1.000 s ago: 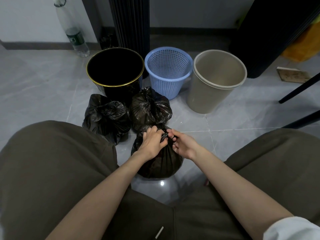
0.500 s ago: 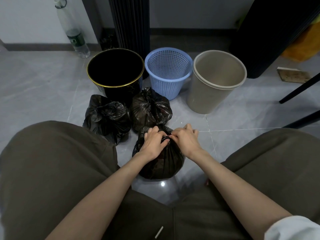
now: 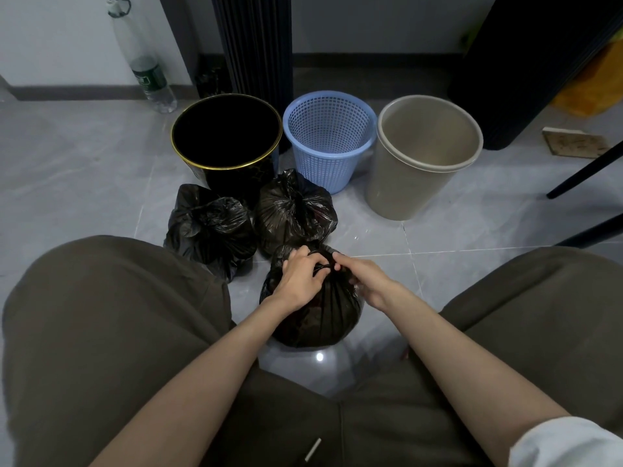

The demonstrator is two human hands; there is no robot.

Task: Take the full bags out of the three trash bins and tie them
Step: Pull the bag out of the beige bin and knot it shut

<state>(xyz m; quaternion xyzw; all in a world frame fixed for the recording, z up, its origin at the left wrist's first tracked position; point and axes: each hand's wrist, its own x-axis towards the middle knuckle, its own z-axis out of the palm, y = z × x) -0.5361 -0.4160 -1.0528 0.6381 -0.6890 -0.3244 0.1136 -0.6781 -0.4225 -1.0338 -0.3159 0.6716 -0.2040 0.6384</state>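
Observation:
Three bins stand in a row on the floor: a black bin with a gold rim [image 3: 226, 165], a blue mesh basket [image 3: 328, 143] and a beige bin [image 3: 421, 183]; no bags show inside them. Two tied black bags lie in front, the left bag [image 3: 210, 230] and the middle bag [image 3: 295, 210]. A third black bag [image 3: 320, 315] sits between my knees. My left hand [image 3: 301, 279] and my right hand [image 3: 365, 279] both pinch its gathered neck at the top, fingers closed on the plastic.
A clear plastic bottle [image 3: 148, 75] leans at the back left wall. A dark ribbed column [image 3: 253, 45] rises behind the bins. Black furniture legs [image 3: 583, 173] and a flat wooden piece [image 3: 573, 144] sit at the right. My knees flank the bag.
My hands shifted on the bag's neck: the right hand closed in over the top half a second ago, then drew back slightly to the right. The bags and bins stayed put.

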